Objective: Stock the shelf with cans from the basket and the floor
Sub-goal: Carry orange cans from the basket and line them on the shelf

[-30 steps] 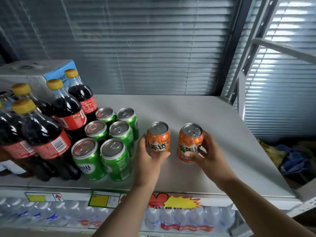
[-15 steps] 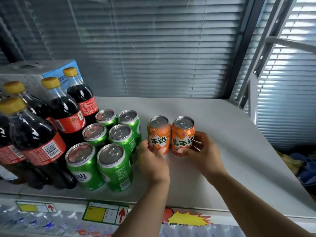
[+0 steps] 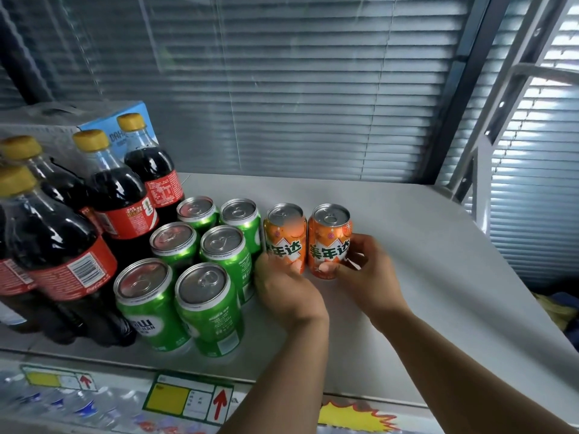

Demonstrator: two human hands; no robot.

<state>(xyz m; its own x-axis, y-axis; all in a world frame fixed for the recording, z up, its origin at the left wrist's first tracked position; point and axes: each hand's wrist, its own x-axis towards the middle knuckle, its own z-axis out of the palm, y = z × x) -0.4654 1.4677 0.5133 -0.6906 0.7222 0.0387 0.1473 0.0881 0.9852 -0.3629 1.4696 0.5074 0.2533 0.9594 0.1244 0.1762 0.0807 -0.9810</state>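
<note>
Two orange cans stand upright side by side on the grey shelf, touching each other. My left hand grips the left orange can low on its body. My right hand holds the right orange can from its right side and base. Several green cans stand in two rows just left of the orange pair, the nearest almost touching the left orange can.
Dark cola bottles with yellow caps fill the shelf's left side, with a blue and white carton behind them. Closed blinds back the shelf. A metal frame rises at the right. Price labels line the front edge above packed water bottles.
Both hands have slid the two orange cans back and to the left, closing the gap between them until they stand together beside the green cans.
</note>
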